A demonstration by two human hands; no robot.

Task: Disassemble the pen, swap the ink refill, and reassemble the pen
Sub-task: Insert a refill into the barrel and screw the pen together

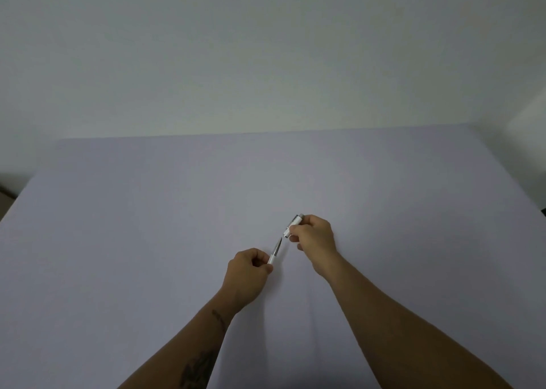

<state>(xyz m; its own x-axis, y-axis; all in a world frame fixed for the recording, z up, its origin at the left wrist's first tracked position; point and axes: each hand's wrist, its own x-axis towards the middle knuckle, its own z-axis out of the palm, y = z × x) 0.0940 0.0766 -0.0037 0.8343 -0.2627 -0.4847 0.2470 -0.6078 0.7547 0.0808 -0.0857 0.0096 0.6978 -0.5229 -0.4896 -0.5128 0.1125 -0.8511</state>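
The white pen is in two pieces above the middle of the table. My left hand [247,272] pinches the pen body [272,258], a white barrel with a silver tapered front end pointing up and right. My right hand [314,238] grips the pen cap [292,226], a short white tube with a silver end and a clip. The cap's open mouth faces the body's silver tip, with a small gap between them. Most of the barrel is hidden inside my left fist. No separate ink refill is visible.
A pale lilac table [147,241] fills the lower view, its far edge meeting a plain white wall [266,49]. Both my bare forearms reach in from the bottom edge.
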